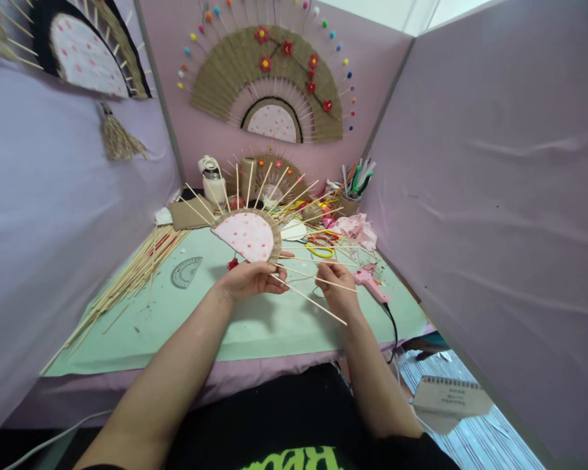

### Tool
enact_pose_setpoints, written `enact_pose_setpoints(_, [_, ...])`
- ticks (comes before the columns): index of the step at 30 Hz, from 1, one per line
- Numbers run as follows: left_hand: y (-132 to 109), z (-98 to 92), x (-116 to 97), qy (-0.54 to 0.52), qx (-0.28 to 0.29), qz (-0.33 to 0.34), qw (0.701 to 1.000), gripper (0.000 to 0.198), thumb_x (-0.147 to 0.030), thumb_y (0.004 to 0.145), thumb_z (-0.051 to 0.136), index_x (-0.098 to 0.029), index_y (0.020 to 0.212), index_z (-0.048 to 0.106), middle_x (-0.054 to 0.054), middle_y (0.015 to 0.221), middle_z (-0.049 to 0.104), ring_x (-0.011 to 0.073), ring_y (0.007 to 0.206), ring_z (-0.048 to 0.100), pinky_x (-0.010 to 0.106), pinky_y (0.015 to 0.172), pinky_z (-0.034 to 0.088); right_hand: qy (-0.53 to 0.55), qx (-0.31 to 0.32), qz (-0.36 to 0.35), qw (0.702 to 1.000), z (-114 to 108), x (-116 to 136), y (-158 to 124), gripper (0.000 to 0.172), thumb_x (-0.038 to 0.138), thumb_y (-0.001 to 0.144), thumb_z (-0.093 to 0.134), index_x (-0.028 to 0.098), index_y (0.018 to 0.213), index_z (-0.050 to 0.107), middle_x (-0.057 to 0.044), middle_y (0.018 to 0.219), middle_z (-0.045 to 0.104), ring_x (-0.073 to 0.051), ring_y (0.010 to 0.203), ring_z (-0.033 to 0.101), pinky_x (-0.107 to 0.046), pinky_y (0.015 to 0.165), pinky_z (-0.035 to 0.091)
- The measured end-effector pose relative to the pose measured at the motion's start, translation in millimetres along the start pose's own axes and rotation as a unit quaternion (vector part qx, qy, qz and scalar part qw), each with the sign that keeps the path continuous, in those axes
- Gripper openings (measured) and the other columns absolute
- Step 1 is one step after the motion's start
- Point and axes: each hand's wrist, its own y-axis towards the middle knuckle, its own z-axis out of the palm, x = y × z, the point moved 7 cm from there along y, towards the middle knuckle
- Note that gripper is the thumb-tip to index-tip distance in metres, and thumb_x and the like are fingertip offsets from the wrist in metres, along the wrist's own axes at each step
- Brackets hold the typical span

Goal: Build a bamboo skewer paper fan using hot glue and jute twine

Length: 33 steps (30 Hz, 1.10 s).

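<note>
- The left hand (252,279) is holding a semicircular, pink-spotted white fabric piece with a woven tan border (247,235), the fingers closing on its lower right corner.
- That half-round piece is hanging tilted above the middle of the pale green tabletop (176,339), and thin pale wooden sticks (310,299) are fanning out from its curved border.
- The right hand (338,287) is hovering over the right half of the tabletop, fingers bunching narrowly beside the outermost sticks; whether they're gripping anything, I cannot tell.
- Just right of that hand, a pink glue gun (371,286) is lying near the tabletop's right edge, its black cord trailing over the front edge.
- Yellow-handled scissors (318,256) are resting beyond the right hand, and crumpled pink sheet material (357,230) is sitting towards the back right corner.
- Over on the left, a loose bundle of long pale sticks (122,281) is running along the left edge, with a clear semicircular protractor (186,272) lying beside it.
- At the back left corner, a flat brown cardboard piece (193,212) is sitting before a white jar (214,188).
</note>
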Motion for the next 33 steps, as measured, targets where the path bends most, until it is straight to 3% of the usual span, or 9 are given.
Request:
enact_pose_setpoints(5, [2.7, 5.3, 8.2, 0.005, 0.026, -0.021, 0.999, 0.05, -0.014, 0.077, 0.058, -0.016, 0.127, 0.052, 0.006, 0.087, 0.069, 0.0196, 0.075, 0.07, 0.028, 0.069, 0.056, 0.021, -0.022, -0.001, 1.0, 19.0, -4.0, 8.6, 0.025, 0.038, 0.068, 0.072, 0.019, 0.071, 0.056, 0.007, 0.053, 0.045, -0.006, 0.045, 0.036, -0.021, 0.044, 0.028])
enact_pose_setpoints(9, [4.7, 7.7, 13.2, 0.008, 0.044, -0.028, 0.999, 0.05, -0.013, 0.078, 0.057, -0.016, 0.128, 0.051, 0.009, 0.093, 0.07, 0.0191, 0.076, 0.071, 0.028, 0.07, 0.056, 0.105, -0.011, 0.022, 0.994, 30.6, -9.8, 9.4, 0.025, 0.034, 0.068, 0.073, 0.02, 0.074, 0.053, 0.008, 0.053, 0.051, -0.006, 0.043, 0.041, -0.018, 0.042, 0.033])
enact_pose_setpoints(14, [6.0, 8.2, 17.2, 0.023, 0.06, -0.038, 0.997, 0.053, -0.015, 0.078, 0.058, -0.012, 0.131, 0.05, 0.015, 0.103, 0.07, 0.02, 0.076, 0.071, 0.028, 0.069, 0.055, 0.221, 0.032, 0.129, 0.966, 42.3, -21.9, 4.5, 0.019, 0.023, 0.073, 0.07, 0.019, 0.074, 0.052, 0.006, 0.057, 0.059, -0.005, 0.041, 0.049, -0.013, 0.038, 0.041])
enact_pose_setpoints(18, [5.5, 7.4, 17.0, 0.023, 0.058, -0.039, 0.997, 0.054, -0.015, 0.078, 0.058, -0.013, 0.131, 0.05, 0.016, 0.104, 0.07, 0.0208, 0.077, 0.071, 0.028, 0.068, 0.055, 0.287, 0.027, 0.199, 0.937, 42.4, -26.2, 2.5, 0.011, 0.01, 0.079, 0.062, 0.016, 0.074, 0.054, 0.001, 0.062, 0.065, -0.007, 0.048, 0.06, -0.011, 0.045, 0.051])
enact_pose_setpoints(24, [6.4, 7.4, 16.7, 0.029, 0.047, -0.037, 0.998, 0.054, -0.014, 0.078, 0.058, -0.012, 0.131, 0.049, 0.016, 0.105, 0.07, 0.0211, 0.077, 0.071, 0.029, 0.07, 0.056, 0.359, -0.013, 0.277, 0.891, 41.0, -30.2, -2.6, 0.018, 0.003, 0.086, 0.05, 0.017, 0.075, 0.053, 0.001, 0.06, 0.064, -0.007, 0.049, 0.063, -0.009, 0.046, 0.054])
enact_pose_setpoints(33, [5.8, 5.0, 12.4, 0.032, 0.043, -0.02, 0.998, 0.052, -0.012, 0.08, 0.057, -0.015, 0.132, 0.048, 0.014, 0.104, 0.07, 0.0211, 0.082, 0.071, 0.03, 0.075, 0.055, 0.366, -0.066, 0.312, 0.874, 27.0, -44.0, -6.4, 0.014, 0.007, 0.089, 0.049, 0.017, 0.079, 0.052, 0.003, 0.057, 0.063, -0.006, 0.045, 0.061, -0.009, 0.045, 0.054])
